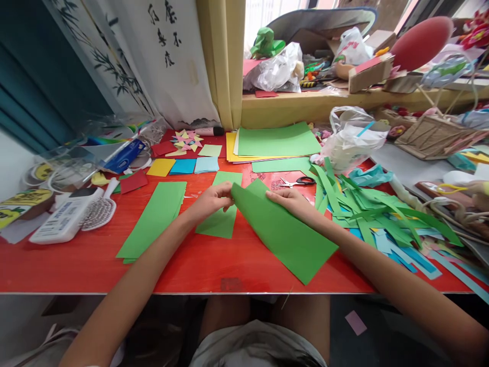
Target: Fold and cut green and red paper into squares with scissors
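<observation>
A sheet of green paper [288, 234] slants above the red table [183, 272], held between both hands. My left hand [216, 201] pinches its upper left corner. Along the upper edge, my right hand [288, 201] grips it with the thumb on top. Beneath my left hand lies another green paper piece [219, 224]. A stack of green strips [156, 219] rests left of my left forearm. Scissors [300, 181] with black handles lie beyond my right hand, with their blades pointing left.
Green and blue paper scraps [382, 209] are heaped at the right. At the back lie large green sheets [278, 140], small coloured squares [183, 166] and a folded paper star [187, 140]. A hairbrush [100, 211] and a white bottle [64, 216] lie at left.
</observation>
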`<state>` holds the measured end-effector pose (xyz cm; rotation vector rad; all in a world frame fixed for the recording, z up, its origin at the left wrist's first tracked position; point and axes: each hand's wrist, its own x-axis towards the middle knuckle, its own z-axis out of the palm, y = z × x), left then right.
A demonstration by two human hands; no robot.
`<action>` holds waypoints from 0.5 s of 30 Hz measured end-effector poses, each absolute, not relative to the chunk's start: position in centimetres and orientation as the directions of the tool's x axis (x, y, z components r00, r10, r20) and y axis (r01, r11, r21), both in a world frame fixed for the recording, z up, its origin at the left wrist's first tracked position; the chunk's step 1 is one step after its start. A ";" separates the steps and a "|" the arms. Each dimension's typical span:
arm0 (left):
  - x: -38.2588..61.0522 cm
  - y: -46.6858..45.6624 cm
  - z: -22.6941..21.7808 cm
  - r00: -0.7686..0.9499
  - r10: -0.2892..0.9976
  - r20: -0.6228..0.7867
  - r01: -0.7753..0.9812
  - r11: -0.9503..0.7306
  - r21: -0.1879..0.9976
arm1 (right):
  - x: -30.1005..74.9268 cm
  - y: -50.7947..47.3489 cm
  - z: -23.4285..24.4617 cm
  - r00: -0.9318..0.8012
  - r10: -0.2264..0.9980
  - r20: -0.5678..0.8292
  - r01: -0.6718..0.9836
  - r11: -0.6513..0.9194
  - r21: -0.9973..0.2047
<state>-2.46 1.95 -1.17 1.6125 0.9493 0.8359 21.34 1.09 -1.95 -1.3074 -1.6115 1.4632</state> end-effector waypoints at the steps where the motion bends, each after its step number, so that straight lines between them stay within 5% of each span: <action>1: -2.6 1.9 -1.0 0.452 0.890 0.067 0.190 -0.169 0.967 | 21.5 1.2 -1.9 -0.322 0.926 -0.198 0.254 -0.117 -0.960; 4: -2.9 1.9 -0.6 0.334 0.927 0.172 0.139 -0.228 0.964 | 22.0 1.8 -2.0 -0.249 0.943 -0.221 0.154 -0.187 -0.970; 8: -3.0 2.3 -0.6 0.162 0.970 0.181 0.008 -0.185 0.983 | 22.7 2.7 -1.8 -0.233 0.965 -0.116 0.129 -0.088 -0.988; 15: -3.2 2.8 -0.1 0.107 0.988 0.113 -0.232 -0.086 0.969 | 23.3 2.0 -0.7 -0.587 0.748 -0.310 0.359 -0.103 -0.928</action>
